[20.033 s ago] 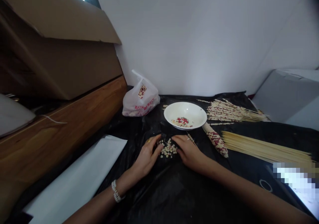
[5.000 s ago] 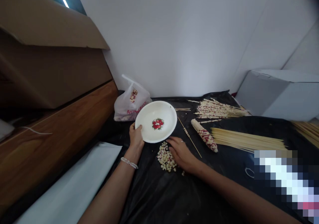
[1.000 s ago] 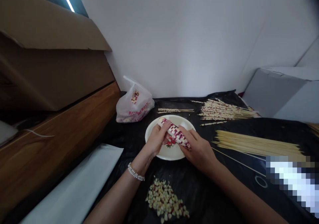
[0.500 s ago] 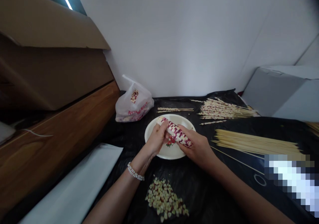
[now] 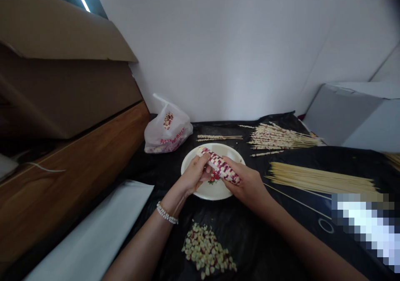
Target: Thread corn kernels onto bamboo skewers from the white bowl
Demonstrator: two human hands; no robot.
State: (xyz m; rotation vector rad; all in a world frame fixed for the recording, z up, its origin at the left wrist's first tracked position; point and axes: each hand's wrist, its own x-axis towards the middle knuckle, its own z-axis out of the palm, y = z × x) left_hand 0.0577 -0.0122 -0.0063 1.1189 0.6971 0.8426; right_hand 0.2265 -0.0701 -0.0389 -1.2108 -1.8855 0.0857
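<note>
An ear of corn [image 5: 221,167] with mottled white and purple kernels is held slantwise over a white bowl [image 5: 191,156] with a red flower printed on its bottom. My right hand [image 5: 248,181] wraps round its lower right end. At the upper left end, my left hand [image 5: 196,174] is closed on the cob, its thumb pressed against the kernels; some of its fingers are hidden behind the cob. Nearer to me, a heap of loose corn kernels [image 5: 206,249] lies on the black plastic sheet [image 5: 256,243].
A tied plastic bag [image 5: 168,133] stands behind the bowl. Skewers threaded with kernels [image 5: 271,137] lie at the back right, a smaller group [image 5: 211,137] behind the bowl. Bare bamboo skewers [image 5: 321,179] lie on the right. A cardboard box [image 5: 68,89] is left, a grey box [image 5: 346,110] right.
My left wrist has shifted slightly to the left and its fingers have moved a little on the cob. My right hand and the ear of corn stay almost still.
</note>
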